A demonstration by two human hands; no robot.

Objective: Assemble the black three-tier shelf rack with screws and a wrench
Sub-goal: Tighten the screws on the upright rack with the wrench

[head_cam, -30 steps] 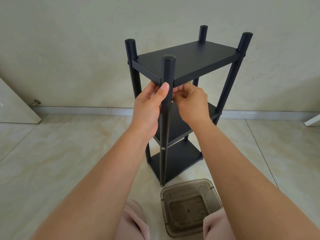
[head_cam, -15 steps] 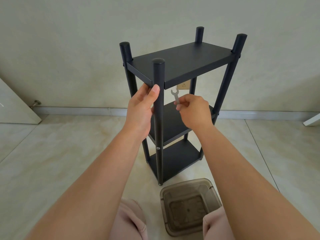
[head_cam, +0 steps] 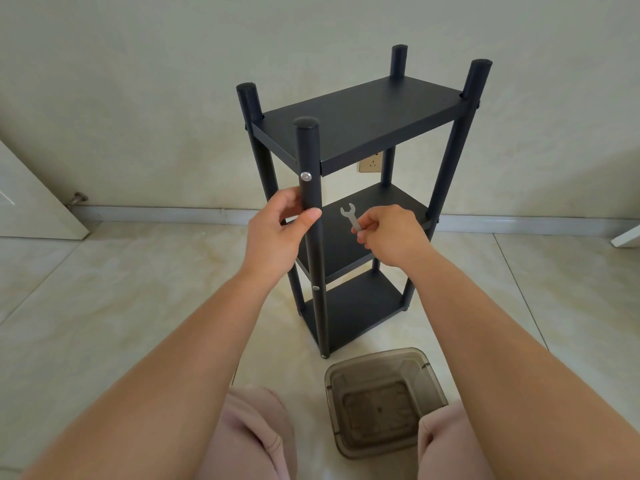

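Rack first: I see the black three-tier shelf standing upright on the pale tiled floor, close to the wall, all three boards seated between four round posts. My left hand is wrapped around the nearest post, thumb across its front and fingers behind it, at about the height of the middle board and below a silver screw head that sits where the top board meets that post. A second screw head shows lower on the same post. My right hand is apart from the rack, in front of the middle board, fingers curled and pinching the lower end of a small flat silver wrench, whose open jaw end points up and touches nothing. On the floor just in front of the rack lies a brown translucent plastic container, open side up, between my knees. A wall socket shows under the top board, and a doorstop sits far left
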